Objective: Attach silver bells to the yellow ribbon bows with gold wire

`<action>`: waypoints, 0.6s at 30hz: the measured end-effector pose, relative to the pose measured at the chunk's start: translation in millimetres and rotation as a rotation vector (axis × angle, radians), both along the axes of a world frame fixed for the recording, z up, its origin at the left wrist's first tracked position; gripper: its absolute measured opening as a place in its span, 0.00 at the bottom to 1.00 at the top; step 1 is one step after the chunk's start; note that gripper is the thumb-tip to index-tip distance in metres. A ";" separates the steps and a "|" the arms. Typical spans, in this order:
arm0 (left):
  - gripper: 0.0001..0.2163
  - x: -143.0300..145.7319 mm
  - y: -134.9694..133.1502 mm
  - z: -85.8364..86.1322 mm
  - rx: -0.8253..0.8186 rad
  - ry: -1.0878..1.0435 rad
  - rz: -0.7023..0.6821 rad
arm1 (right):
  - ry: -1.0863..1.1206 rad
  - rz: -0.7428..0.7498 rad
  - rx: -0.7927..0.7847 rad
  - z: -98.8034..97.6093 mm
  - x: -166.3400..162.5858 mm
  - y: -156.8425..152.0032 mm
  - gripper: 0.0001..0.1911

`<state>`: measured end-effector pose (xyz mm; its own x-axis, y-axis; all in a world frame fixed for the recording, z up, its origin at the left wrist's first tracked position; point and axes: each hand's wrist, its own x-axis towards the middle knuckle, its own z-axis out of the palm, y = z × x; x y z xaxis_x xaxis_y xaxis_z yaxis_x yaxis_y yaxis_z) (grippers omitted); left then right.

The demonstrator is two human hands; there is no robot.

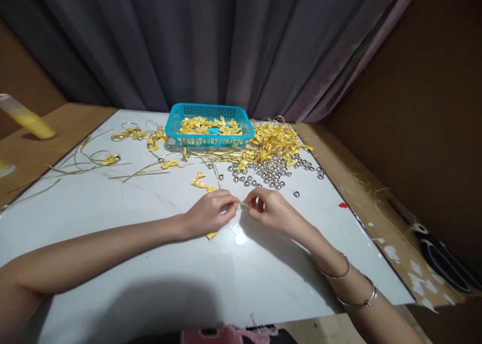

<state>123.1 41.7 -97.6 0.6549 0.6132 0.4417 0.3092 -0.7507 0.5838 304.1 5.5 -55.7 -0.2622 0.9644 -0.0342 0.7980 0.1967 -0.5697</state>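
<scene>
My left hand [209, 214] and my right hand [271, 209] meet over the middle of the white table [150, 263], fingers pinched together on a small yellow ribbon piece [242, 203] held between them. A bit of yellow ribbon [211, 234] pokes out under my left hand. Just beyond my fingers lie three small yellow bows [202, 181] and a scatter of silver heart-shaped beads [269, 173]. My right wrist wears two thin bangles [341, 275].
A turquoise basket [209, 140] with yellow bows stands at the back. A heap of yellow bows [276, 140] lies right of it. Gold cords with bows [109, 159] spread across the left. Scissors [439, 248] lie on the brown board at right.
</scene>
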 end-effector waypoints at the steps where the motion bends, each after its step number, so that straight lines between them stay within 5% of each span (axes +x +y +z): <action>1: 0.08 0.1 0.1 0.0 0.002 -0.002 -0.001 | -0.009 -0.001 0.002 -0.6 0.4 0.3 0.05; 18: 0.09 -0.7 0.1 2.3 -0.004 0.016 0.001 | 0.007 0.065 -0.005 4.0 -2.2 -1.8 0.09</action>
<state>122.4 41.8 -95.3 0.6610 0.6159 0.4285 0.3197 -0.7479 0.5818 301.9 3.7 -51.7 -0.3242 0.9453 -0.0365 0.7796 0.2451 -0.5763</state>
